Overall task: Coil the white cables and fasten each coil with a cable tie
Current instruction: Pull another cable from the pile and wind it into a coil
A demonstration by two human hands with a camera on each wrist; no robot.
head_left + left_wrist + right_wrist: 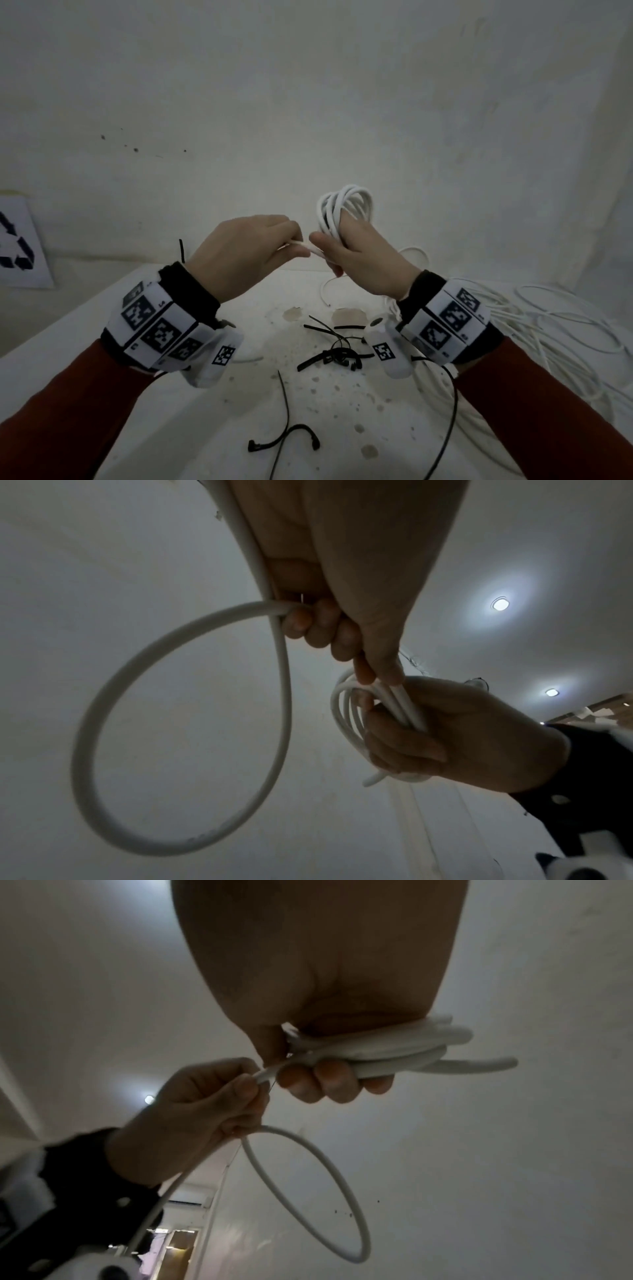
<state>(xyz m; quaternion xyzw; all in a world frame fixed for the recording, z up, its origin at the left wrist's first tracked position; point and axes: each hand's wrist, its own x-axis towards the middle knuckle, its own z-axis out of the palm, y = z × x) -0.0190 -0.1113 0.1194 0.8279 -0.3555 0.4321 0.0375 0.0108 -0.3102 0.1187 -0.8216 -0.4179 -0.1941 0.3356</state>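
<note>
Both hands are raised above the table. My right hand point(356, 253) grips a coil of white cable point(346, 205) with several loops; the same coil point(394, 1047) lies under its curled fingers in the right wrist view. My left hand point(246, 246) pinches the running part of the same cable point(301, 245) close to the coil. A big loose loop point(164, 723) hangs from the left hand's fingers. In the left wrist view the right hand point(462, 731) holds the coil point(349, 710). Black cable ties point(335, 349) lie on the table below the hands.
A heap of loose white cable point(534, 329) covers the table's right side. More black ties point(284, 431) lie near the front of the stained white table point(191, 428). A sheet with a recycling sign point(17, 243) leans on the wall at left.
</note>
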